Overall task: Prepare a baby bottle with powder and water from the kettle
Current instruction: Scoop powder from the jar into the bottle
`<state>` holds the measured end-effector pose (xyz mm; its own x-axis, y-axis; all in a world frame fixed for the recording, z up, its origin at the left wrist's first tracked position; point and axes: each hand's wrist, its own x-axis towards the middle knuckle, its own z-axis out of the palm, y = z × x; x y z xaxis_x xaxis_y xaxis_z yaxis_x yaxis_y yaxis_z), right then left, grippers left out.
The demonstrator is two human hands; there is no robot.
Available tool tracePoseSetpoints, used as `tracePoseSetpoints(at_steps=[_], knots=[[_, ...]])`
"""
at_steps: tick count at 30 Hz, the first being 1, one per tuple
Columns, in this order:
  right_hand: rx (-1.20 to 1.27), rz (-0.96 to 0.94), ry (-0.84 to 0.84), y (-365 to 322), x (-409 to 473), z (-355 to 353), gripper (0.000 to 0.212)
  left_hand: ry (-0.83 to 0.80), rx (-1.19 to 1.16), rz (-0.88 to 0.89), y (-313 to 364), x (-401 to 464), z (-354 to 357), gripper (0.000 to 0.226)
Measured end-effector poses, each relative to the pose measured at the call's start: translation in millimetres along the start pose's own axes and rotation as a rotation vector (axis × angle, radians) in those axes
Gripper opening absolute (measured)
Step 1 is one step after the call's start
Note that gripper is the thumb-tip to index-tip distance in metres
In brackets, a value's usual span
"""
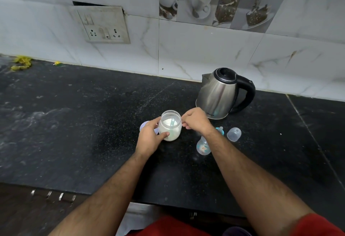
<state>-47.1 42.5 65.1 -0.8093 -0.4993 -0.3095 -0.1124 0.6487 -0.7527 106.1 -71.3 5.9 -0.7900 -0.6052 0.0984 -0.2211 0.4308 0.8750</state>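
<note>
- Your left hand (pixel 149 138) grasps the open powder jar (pixel 170 126) from its left side, thumb across the front wall; the jar stands upright on the dark desk (pixel 74 123).
- A pale scoop (pixel 173 122) lies inside the jar on the white powder.
- Your right hand (pixel 196 121) sits at the jar's right rim, fingers curled; you cannot tell whether they pinch anything.
- The jar's lid (pixel 144 125) lies just left, partly behind your left hand.
- The baby bottle (pixel 203 146) stands open under your right forearm; its teat (pixel 220 129) and clear cap (pixel 234 134) lie just beside it.
- The steel kettle (pixel 222 95) stands behind, near the wall, lid closed.
</note>
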Motion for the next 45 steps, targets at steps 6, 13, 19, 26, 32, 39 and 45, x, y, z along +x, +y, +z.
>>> tracePoseSetpoints(at_steps=[6,13,19,26,32,39,45], knots=[[0.088,-0.062,0.159,10,-9,-18,0.022,0.255,-0.014,0.022,1,-28,17,0.037],[0.262,-0.085,0.331,34,-36,-52,0.035,0.07,-0.076,0.084,14,-54,61,0.03],[0.309,-0.091,0.402,70,-55,-78,0.026,-0.147,-0.017,0.018,27,-54,100,0.07],[0.292,-0.047,0.415,97,-49,-102,0.015,-0.161,-0.074,-0.117,46,-36,132,0.093],[0.247,-0.059,0.41,111,-33,-120,0.015,-0.084,-0.17,-0.116,56,-25,150,0.058],[0.203,-0.11,0.567,121,11,-156,0.038,-0.001,-0.191,-0.111,61,-5,156,0.054],[0.228,-0.096,0.522,122,61,-179,0.075,0.036,-0.15,-0.122,63,14,160,0.055]])
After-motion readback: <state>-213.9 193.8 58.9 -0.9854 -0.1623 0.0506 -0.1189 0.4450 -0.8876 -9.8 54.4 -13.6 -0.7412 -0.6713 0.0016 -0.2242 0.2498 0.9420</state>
